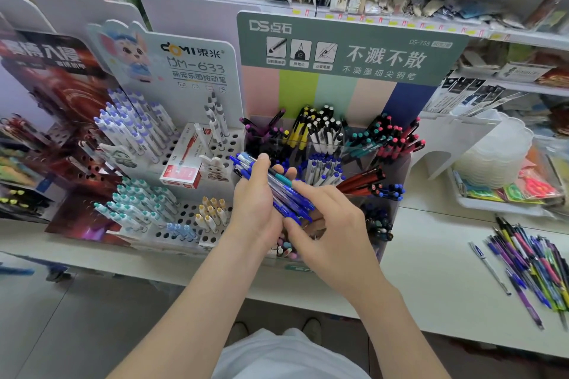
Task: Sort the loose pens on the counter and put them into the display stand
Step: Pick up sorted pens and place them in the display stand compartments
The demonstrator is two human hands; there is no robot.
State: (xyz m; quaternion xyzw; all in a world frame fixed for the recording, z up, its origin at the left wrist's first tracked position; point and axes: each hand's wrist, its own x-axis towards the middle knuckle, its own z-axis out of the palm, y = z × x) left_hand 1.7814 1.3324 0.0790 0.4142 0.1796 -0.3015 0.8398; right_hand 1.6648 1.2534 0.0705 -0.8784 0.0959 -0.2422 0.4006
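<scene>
The left hand (257,206) has its fingers (284,170) curled under a bundle of blue pens (289,197), thumb pressed over the top, so the bundle lies slanting across the palm. The right hand (334,232) meets it from the other side, forefinger laid along the pens and thumb below, pinching the lower ends. Just beyond both sets of fingers stands the display stand (351,51), its compartments packed with pens sorted by colour. The white-and-blue pens (323,167) are nearest the fingertips. Well off to the right of the right hand, a pile of loose pens (531,263) lies on the tabletop (431,258).
</scene>
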